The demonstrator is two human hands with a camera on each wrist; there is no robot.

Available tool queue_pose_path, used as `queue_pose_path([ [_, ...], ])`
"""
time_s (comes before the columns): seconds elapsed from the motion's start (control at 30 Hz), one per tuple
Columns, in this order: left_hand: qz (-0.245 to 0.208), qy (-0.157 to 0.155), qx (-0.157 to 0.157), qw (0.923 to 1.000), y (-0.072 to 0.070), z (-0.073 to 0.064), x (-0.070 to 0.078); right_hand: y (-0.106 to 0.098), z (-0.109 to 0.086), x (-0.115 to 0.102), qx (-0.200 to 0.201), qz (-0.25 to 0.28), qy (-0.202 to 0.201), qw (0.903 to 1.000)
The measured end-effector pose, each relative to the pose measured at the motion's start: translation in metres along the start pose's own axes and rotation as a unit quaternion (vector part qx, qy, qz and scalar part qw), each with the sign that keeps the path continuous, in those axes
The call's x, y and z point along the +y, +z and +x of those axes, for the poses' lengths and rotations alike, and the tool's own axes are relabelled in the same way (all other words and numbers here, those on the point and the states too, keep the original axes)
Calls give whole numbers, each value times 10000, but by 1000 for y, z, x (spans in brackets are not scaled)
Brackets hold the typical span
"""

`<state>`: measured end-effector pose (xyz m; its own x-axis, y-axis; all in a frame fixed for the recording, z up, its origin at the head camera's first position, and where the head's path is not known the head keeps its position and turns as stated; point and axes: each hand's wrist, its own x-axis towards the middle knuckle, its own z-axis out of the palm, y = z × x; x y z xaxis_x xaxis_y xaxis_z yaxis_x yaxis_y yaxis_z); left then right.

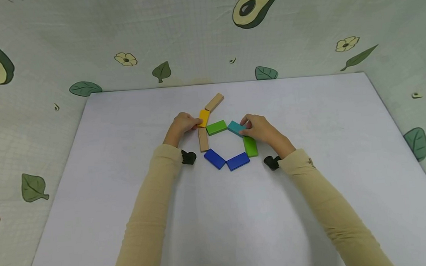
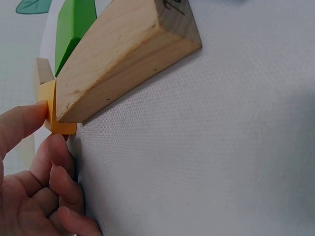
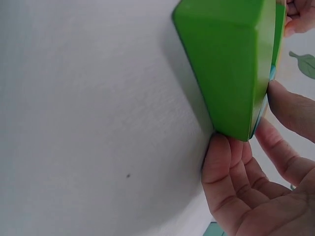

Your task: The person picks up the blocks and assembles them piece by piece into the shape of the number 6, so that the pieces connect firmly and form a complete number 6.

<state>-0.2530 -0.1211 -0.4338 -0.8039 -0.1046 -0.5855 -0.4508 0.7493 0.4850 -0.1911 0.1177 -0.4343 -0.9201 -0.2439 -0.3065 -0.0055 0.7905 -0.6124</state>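
My left hand [image 1: 184,122] reaches the yellow block [image 1: 204,117] and pinches its left edge; in the left wrist view one digit lies against its face and another at its lower edge. On the ring's upper right, my right hand [image 1: 258,128] holds the teal block [image 1: 235,128] between thumb and fingers. In the right wrist view a green block [image 3: 224,69] stands large in front, covering most of the teal one, with fingertips [image 3: 218,152] right at its end. A plain wooden block [image 1: 203,139] meets the yellow one from below.
Another green block [image 1: 216,127] lies between the yellow and teal blocks. Two blue blocks [image 1: 214,158] form the near side of the ring. Beyond the yellow block a second wooden block [image 1: 214,102] slants to the upper right. All lie on a white table [image 1: 227,215].
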Motion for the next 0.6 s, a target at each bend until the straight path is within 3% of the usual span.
queue_pose_path([
  [0.6,-32,25,-7,10000,0,3,-1,-2,-2,0,31,60,-34,10000],
])
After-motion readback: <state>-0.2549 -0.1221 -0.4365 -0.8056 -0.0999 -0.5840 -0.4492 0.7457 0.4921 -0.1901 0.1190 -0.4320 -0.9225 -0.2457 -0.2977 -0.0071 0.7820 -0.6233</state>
